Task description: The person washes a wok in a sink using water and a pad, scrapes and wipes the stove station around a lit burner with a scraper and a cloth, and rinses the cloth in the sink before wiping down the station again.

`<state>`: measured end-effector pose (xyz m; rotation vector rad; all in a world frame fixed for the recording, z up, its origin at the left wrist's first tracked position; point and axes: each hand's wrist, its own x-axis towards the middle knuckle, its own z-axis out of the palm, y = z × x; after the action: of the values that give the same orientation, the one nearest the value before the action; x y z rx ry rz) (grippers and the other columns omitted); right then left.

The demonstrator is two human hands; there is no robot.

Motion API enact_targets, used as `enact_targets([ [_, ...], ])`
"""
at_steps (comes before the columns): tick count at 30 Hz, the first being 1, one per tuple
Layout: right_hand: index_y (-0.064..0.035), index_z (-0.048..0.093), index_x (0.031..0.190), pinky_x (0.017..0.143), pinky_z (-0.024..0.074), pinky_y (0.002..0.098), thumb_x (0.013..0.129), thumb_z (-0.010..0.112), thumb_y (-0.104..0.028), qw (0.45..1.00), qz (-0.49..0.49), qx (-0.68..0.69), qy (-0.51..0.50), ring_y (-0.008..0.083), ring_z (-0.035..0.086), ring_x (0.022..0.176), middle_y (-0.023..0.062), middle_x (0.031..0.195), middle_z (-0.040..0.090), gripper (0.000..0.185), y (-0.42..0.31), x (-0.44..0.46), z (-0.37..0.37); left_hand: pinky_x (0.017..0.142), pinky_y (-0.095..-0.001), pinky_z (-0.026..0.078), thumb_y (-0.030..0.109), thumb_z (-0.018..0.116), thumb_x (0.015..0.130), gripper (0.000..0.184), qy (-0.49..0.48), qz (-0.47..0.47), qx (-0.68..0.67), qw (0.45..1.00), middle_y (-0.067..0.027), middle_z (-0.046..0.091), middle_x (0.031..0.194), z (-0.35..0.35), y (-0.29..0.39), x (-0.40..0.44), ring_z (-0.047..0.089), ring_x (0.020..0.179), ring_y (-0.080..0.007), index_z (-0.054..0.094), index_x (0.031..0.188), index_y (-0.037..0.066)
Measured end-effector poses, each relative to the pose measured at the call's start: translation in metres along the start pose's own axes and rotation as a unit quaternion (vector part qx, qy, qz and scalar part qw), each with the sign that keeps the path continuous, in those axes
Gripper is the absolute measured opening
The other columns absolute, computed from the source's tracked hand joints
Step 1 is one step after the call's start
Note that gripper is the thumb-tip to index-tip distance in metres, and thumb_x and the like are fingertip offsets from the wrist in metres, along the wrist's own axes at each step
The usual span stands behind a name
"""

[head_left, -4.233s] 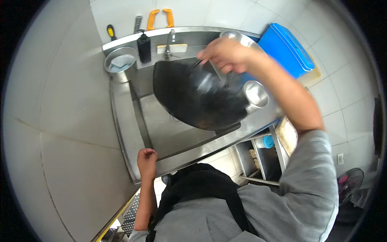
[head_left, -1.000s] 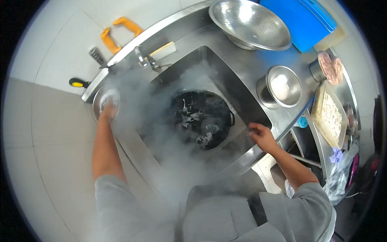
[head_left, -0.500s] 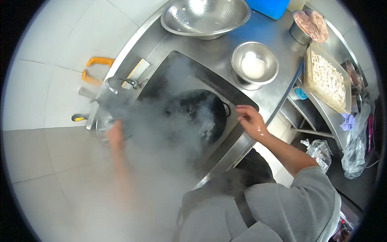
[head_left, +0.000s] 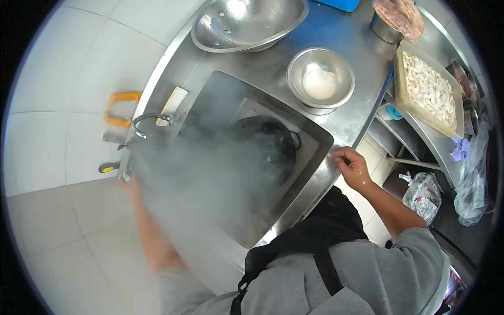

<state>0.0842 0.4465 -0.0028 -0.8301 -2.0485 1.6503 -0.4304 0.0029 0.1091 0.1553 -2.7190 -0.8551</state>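
Observation:
A black wok (head_left: 270, 149) lies in the steel sink (head_left: 315, 137), its loop handle toward the right and its left part veiled by thick grey steam. My left hand (head_left: 130, 185) is at the sink counter's left end, beside the rim of a metal bowl that the steam mostly covers; its fingers are blurred. My right hand (head_left: 352, 165) rests by the front right edge of the sink, fingers loosely bent and apart, with nothing in it. The curved tap (head_left: 144, 123) stands behind the sink at the left.
A large steel colander (head_left: 247, 23) and a steel bowl (head_left: 320, 81) with whitish contents stand on the counter. Farther right are a tub of pale strips (head_left: 428, 94) and a pot topped with pink meat (head_left: 399, 18). Orange handles (head_left: 118, 110) are at the wall.
Steam has risen from the wok and spread left and toward me. My left hand has drawn back from inside the bowl at the left. The right hand has left the wok for the sink edge.

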Motion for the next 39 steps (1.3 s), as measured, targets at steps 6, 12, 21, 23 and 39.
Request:
enact_targets([
  [6, -0.0002, 0.063, 0.101, 0.07, 0.0472, 0.0264, 0.083, 0.058, -0.001, 0.993, 0.056, -0.105, 0.014, 0.0147, 0.058, 0.08, 0.0099, 0.096, 0.061, 0.019, -0.016, -0.004, -0.003, 0.085, -0.0363, 0.046, 0.024, 0.07, 0.076, 0.052, -0.222, -0.026, 0.178, 0.958, -0.0168, 0.06, 0.109, 0.052, -0.106, 0.021, 0.058, 0.098, -0.0275, 0.055, 0.115, -0.007],
  [12, -0.0002, 0.062, 0.1, 0.07, 0.0481, 0.027, 0.082, 0.06, -0.002, 0.987, 0.059, -0.146, -0.02, 0.0151, 0.058, 0.08, 0.0107, 0.101, 0.06, 0.018, -0.04, 0.004, 0.029, 0.088, -0.0368, 0.044, 0.025, 0.07, 0.076, 0.055, -0.242, -0.026, 0.186, 0.952, -0.0178, 0.057, 0.113, 0.071, -0.119, 0.01, 0.055, 0.102, -0.0285, 0.054, 0.117, -0.007],
  [21, 0.0002, 0.061, 0.097, 0.085, 0.0477, 0.0377, 0.075, 0.062, 0.0, 0.977, -0.09, -0.171, -0.092, 0.033, 0.059, 0.098, 0.0166, 0.103, 0.061, 0.022, -0.054, 0.029, 0.037, 0.092, -0.0376, 0.041, 0.026, 0.071, 0.075, 0.059, -0.225, -0.058, 0.099, 0.968, -0.0192, 0.053, 0.119, 0.033, -0.093, -0.041, 0.051, 0.108, -0.03, 0.051, 0.12, -0.007],
  [23, 0.0002, 0.061, 0.098, 0.086, 0.0471, 0.0378, 0.076, 0.062, -0.003, 0.968, -0.104, -0.208, -0.093, 0.033, 0.059, 0.099, 0.0169, 0.105, 0.06, 0.022, -0.053, 0.041, 0.037, 0.093, -0.0377, 0.041, 0.026, 0.071, 0.075, 0.06, -0.22, -0.065, 0.067, 0.971, -0.0195, 0.052, 0.12, 0.016, -0.081, -0.057, 0.05, 0.109, -0.0304, 0.051, 0.121, -0.006],
  [39, -0.0027, 0.063, 0.101, 0.069, 0.0488, 0.0322, 0.082, 0.061, -0.006, 0.986, -0.02, -0.13, -0.102, 0.0231, 0.06, 0.077, 0.0122, 0.094, 0.059, 0.019, -0.017, 0.031, 0.011, 0.1, -0.0391, 0.036, 0.028, 0.072, 0.075, 0.067, -0.26, -0.104, 0.057, 0.958, -0.022, 0.045, 0.13, -0.001, -0.107, -0.141, 0.043, 0.12, -0.033, 0.047, 0.126, -0.006],
])
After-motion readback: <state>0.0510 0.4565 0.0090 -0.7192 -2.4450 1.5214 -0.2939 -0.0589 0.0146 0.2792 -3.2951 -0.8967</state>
